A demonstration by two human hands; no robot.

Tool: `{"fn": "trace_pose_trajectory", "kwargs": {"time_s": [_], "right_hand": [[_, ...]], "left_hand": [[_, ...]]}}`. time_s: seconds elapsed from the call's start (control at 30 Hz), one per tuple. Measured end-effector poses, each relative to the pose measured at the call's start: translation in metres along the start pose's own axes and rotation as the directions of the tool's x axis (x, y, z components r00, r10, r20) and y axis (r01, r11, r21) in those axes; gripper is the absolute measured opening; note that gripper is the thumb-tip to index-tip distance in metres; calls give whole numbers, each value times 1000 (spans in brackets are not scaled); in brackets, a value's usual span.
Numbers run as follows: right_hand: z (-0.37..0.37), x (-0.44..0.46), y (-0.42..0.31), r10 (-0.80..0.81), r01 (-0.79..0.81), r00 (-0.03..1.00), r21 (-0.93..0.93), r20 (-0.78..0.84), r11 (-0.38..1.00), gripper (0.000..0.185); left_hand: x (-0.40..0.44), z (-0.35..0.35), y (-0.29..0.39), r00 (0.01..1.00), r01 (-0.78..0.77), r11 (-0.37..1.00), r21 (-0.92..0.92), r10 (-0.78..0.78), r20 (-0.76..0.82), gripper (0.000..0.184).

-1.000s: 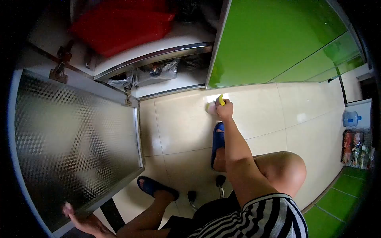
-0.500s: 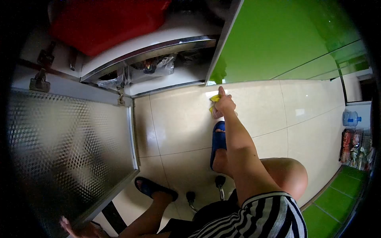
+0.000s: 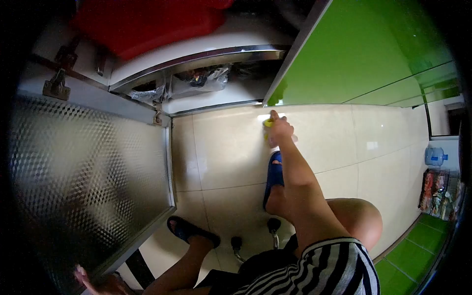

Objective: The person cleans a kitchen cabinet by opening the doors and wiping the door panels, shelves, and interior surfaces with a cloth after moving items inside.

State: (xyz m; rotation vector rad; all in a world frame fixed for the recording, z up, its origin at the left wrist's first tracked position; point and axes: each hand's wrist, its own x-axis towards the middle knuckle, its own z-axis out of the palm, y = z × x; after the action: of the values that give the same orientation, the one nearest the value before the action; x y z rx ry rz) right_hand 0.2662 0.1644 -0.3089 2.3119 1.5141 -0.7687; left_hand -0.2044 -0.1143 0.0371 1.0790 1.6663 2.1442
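While the right hand (image 3: pixel 282 130) reached down toward the pale tiled floor (image 3: pixel 236 162), its fingers were clamped on a small yellow-and-whitish object (image 3: pixel 267 124), much of which the hand covered. That object was close to the bottom edge of a glossy green panel (image 3: pixel 354 54) and just ahead of a blue slipper (image 3: pixel 275 172); whether it touched the tiles, I could not tell. The left hand (image 3: pixel 101 284) was beside the lower end of a textured glass door (image 3: pixel 88 162), and it was too dim and blurred there to tell if its fingers were apart or together, or touched the door. Swung open, the door stood beside a cabinet (image 3: pixel 191 60), where a red item (image 3: pixel 147 24) and clear plastic bags (image 3: pixel 204 83) showed. A second slipper (image 3: pixel 189 232) was near the door's edge. Far to the right was a blue water jug (image 3: pixel 435 156).
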Motion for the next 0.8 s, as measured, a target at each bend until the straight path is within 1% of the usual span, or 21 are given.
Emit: {"fn": "trace_pose_trajectory", "kwargs": {"time_s": [0.03, 0.07, 0.1, 0.17, 0.2, 0.23, 0.27, 0.3, 0.37, 0.47, 0.5, 0.53, 0.57, 0.6, 0.67, 0.73, 0.8], "right_hand": [[10, 2, -8, -80, 78, 997, -69, -17, 995, 88], [18, 0, -19, -156, 154, 987, -45, -47, 987, 89], [23, -2, -32, -227, 226, 971, -24, -78, 974, 89], [28, -2, -54, -333, 331, 941, -35, -61, 943, 91], [21, -7, -65, -312, 312, 950, 0, -14, 950, 92], [23, -3, -67, -312, 312, 950, 0, -12, 950, 92], [26, 2, -71, -311, 311, 950, -10, 5, 950, 87], [29, 6, -73, -311, 311, 950, -21, 23, 950, 83], [17, -4, -77, -297, 298, 954, -36, 45, 954, 84], [11, -6, -80, -282, 285, 957, -35, 71, 958, 86], [11, -3, -81, -282, 284, 956, -15, 78, 959, 87], [13, 2, -82, -282, 284, 956, -13, 80, 959, 87], [16, 8, -84, -262, 266, 960, -38, 102, 963, 89], [15, 10, -85, -242, 250, 963, -62, 122, 966, 91], [16, 12, -88, -238, 246, 964, -54, 121, 968, 91], [16, 14, -90, -236, 243, 964, -46, 120, 969, 92], [18, 18, -91, -218, 224, 969, -44, 119, 974, 90]], "left_hand": [[1, -9, -8, 984, -171, 968, 182, 177, -18, 24], [1, -15, -12, 938, -323, 876, 358, 346, -1, 24], [0, -13, -11, 940, -318, 875, 364, 341, 3, 24], [-4, 6, -1, 970, -216, 934, 285, 238, -44, 25], [-6, 18, 4, 980, -166, 957, 239, 187, -67, 25], [-6, 28, 8, 987, -117, 974, 192, 136, -89, 26], [-6, 31, 9, 991, -68, 987, 143, 84, -109, 26], [-4, 24, 7, 990, -67, 987, 145, 84, -110, 26], [2, -16, -4, 973, -213, 929, 302, 230, -21, 33], [8, -64, -18, 901, -425, 763, 487, 405, 152, 47], [9, -62, -17, 902, -424, 762, 489, 403, 154, 47], [11, -59, -15, 831, -553, 594, 585, 443, 335, 52], [13, -56, -13, 728, -681, 403, 612, 466, 503, 56], [13, -50, -10, 802, -593, 528, 607, 455, 388, 54], [9, -35, -6, 911, -411, 754, 513, 363, 197, 49], [5, -15, 0, 971, -239, 889, 390, 227, 76, 45], [-1, 4, 7, 994, -96, 958, 269, 104, -16, 41]]}}
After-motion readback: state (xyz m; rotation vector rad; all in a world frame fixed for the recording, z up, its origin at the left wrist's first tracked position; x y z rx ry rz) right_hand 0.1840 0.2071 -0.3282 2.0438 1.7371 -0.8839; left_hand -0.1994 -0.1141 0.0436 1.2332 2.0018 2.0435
